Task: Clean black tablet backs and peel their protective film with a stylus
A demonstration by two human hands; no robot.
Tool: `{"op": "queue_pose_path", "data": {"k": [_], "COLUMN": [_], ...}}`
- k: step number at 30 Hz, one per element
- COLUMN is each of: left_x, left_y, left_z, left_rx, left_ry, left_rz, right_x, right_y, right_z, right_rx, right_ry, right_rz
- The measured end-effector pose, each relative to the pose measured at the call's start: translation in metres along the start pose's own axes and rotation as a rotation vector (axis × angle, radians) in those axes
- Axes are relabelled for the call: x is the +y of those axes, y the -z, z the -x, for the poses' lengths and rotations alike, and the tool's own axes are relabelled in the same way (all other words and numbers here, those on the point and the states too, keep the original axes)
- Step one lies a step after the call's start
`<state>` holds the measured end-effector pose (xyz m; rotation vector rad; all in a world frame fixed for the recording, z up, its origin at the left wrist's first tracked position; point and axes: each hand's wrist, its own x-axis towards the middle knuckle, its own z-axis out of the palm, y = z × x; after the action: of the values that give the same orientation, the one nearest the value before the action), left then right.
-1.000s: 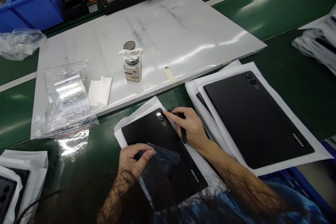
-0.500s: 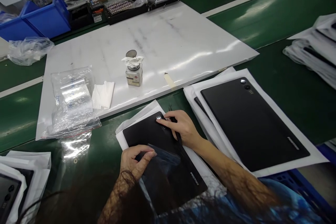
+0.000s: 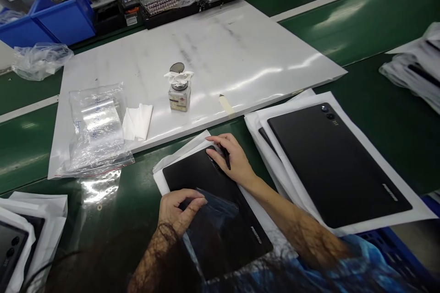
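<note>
A black tablet (image 3: 192,169) lies back up on white wrapping, tilted in the view, its printed lettering at the lower right. Between the thumb and fingers of my left hand (image 3: 180,210) is pinched a clear film (image 3: 220,206), its loose part raised and curled over the tablet's back. My right hand (image 3: 233,158) is at the tablet's top corner, covering most of the camera area. A slim black tool (image 3: 226,158) is tucked in its grip; its exact kind cannot be made out. The thumb and forefinger reach the tablet's edge.
Right of my arm, another black tablet (image 3: 337,165) lies on stacked wrapping. On the white board (image 3: 240,55) stand a dispenser bottle (image 3: 179,96), a folded white cloth (image 3: 138,121) and a plastic bag (image 3: 98,132). More wrapped tablets (image 3: 20,242) are at left; blue bins (image 3: 65,18) stand behind.
My right hand has shifted up towards the tablet's top edge, and the black tool has turned within it. My left hand keeps its pinch on the film. The whole view has shifted slightly.
</note>
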<state>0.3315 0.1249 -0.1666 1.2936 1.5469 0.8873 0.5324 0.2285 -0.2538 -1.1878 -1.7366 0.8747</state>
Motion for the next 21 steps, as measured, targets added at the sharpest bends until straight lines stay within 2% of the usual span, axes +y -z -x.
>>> {"op": "queue_pose_path", "data": {"k": [9, 16, 21], "left_x": [-0.004, -0.006, -0.007], "left_y": [-0.001, -0.001, -0.001], "left_z": [0.001, 0.001, 0.001], "left_rx": [-0.007, -0.011, -0.013], "left_ry": [-0.012, -0.024, -0.034], "left_rz": [0.017, -0.005, 0.000], "right_x": [-0.003, 0.002, 0.005], "right_y": [0.017, 0.011, 0.013], "right_z": [0.006, 0.010, 0.009], "right_rx": [-0.036, -0.099, -0.067], "right_ry": [-0.007, 0.009, -0.013], "right_rz": [-0.084, -0.051, -0.047]}}
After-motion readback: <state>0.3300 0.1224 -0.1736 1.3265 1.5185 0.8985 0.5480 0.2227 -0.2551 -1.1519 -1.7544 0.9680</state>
